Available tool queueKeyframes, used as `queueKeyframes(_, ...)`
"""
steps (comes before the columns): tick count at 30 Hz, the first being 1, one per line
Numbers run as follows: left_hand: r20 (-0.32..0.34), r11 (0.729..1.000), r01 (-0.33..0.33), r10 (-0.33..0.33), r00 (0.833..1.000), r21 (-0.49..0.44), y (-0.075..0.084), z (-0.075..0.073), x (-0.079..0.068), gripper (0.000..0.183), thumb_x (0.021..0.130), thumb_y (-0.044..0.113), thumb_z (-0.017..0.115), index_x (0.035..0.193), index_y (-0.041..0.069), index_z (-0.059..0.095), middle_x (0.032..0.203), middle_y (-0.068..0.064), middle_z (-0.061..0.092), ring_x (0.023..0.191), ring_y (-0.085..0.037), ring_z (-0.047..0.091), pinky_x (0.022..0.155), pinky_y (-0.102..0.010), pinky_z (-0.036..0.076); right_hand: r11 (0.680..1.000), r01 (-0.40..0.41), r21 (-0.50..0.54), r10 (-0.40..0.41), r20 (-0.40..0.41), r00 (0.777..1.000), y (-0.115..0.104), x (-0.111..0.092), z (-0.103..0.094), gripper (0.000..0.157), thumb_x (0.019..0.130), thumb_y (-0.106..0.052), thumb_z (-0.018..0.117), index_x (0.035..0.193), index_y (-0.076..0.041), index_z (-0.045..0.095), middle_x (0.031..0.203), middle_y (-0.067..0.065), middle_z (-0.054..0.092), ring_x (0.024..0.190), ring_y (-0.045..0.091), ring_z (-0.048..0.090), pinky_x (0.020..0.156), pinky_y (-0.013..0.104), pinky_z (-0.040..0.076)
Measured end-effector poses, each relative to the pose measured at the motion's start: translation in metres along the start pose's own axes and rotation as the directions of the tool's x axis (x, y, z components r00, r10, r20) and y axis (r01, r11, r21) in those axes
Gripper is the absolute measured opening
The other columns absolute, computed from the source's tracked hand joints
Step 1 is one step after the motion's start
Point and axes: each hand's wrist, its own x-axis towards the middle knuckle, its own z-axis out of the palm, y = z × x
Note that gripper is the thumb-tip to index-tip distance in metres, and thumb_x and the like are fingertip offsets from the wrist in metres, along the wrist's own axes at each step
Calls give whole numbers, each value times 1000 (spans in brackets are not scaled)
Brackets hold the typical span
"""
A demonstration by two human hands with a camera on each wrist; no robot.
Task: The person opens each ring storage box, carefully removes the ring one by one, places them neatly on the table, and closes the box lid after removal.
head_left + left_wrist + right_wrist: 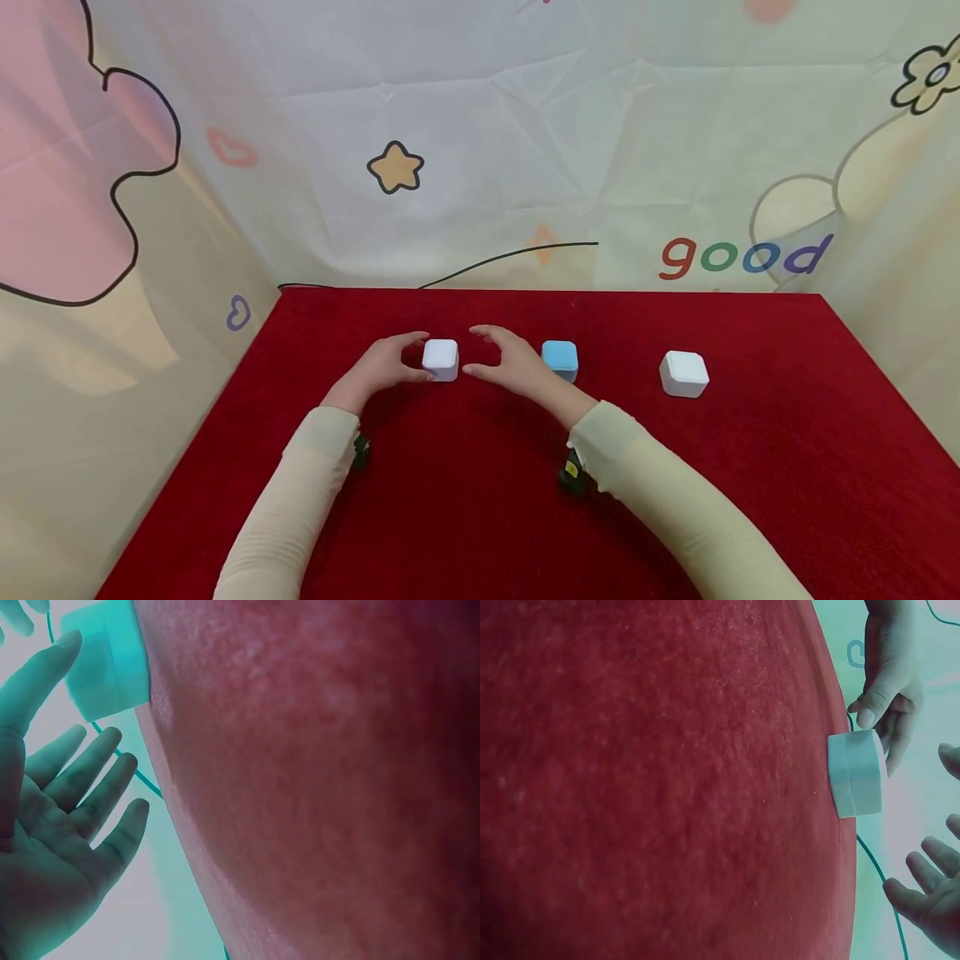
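A small white rounded cube (440,360) stands on the red cloth, left of the middle. It shows as a teal-tinted block (109,664) in the left wrist view and a pale block with a faint seam (857,774) in the right. My left hand (384,363) reaches to its left side, fingers spread, thumb by the near corner; whether the thumb touches is unclear. On the other side, my right hand (517,367) stays apart from the cube, thumb and fingers spaced with nothing between them. Behind the right hand and wrist, a blue cube (560,357) is partly hidden.
Farther right on the red cloth-covered table (465,517) stands another white cube (684,372). A printed curtain (480,150) with a star and the word "good" hangs behind the table and along its sides. Dark devices (573,471) are strapped under both wrists.
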Motion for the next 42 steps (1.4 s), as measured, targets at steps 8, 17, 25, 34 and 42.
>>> queueKeyframes(8, 8, 1000, -11, 11, 1000, -23, -2, 1, 2, 74, 89, 21, 79, 154, 6, 45, 155, -20, 50, 141, -37, 48, 117, -57, 41, 1000, -6, 17, 5, 8, 1000, -2, 7, 9, 66, 93, -28, 75, 150, -10, 48, 154, 15, 52, 140, 34, 52, 111, 51, 49)
queueKeyframes(17, 9, 999, -14, 15, 1000, -43, -5, 3, 5, 72, 90, 19, 79, 153, 5, 46, 151, -20, 54, 136, -37, 53, 115, -54, 44, 1000, -7, 27, 7, -2, 1000, -4, 15, 18, 64, 92, -25, 76, 149, -8, 50, 152, 14, 55, 138, 32, 54, 111, 48, 51)
queueKeyframes(25, 18, 998, -26, 27, 999, -56, -7, 5, 7, 71, 89, 18, 80, 151, 4, 48, 146, -21, 58, 132, -36, 56, 114, -53, 46, 999, -21, 33, 20, 9, 1000, -7, 22, 26, 64, 92, -20, 77, 148, -5, 51, 150, 15, 56, 137, 33, 55, 110, 47, 51)
queueKeyframes(34, 31, 996, -69, 70, 997, -51, -6, 5, 8, 62, 89, 15, 79, 145, 2, 56, 140, -21, 63, 127, -34, 59, 111, -51, 49, 995, -55, 77, 54, 15, 998, -9, 30, 35, 65, 92, -16, 76, 150, -4, 48, 152, 17, 54, 139, 33, 53, 113, 47, 48)
queueKeyframes(42, 32, 996, -79, 81, 996, -44, -8, 5, 10, 57, 88, 14, 79, 140, 0, 60, 136, -20, 66, 123, -33, 61, 109, -49, 50, 991, -88, 103, 88, 9, 996, -8, 34, 40, 67, 92, -17, 77, 150, -3, 47, 153, 18, 53, 140, 33, 53, 115, 48, 46)
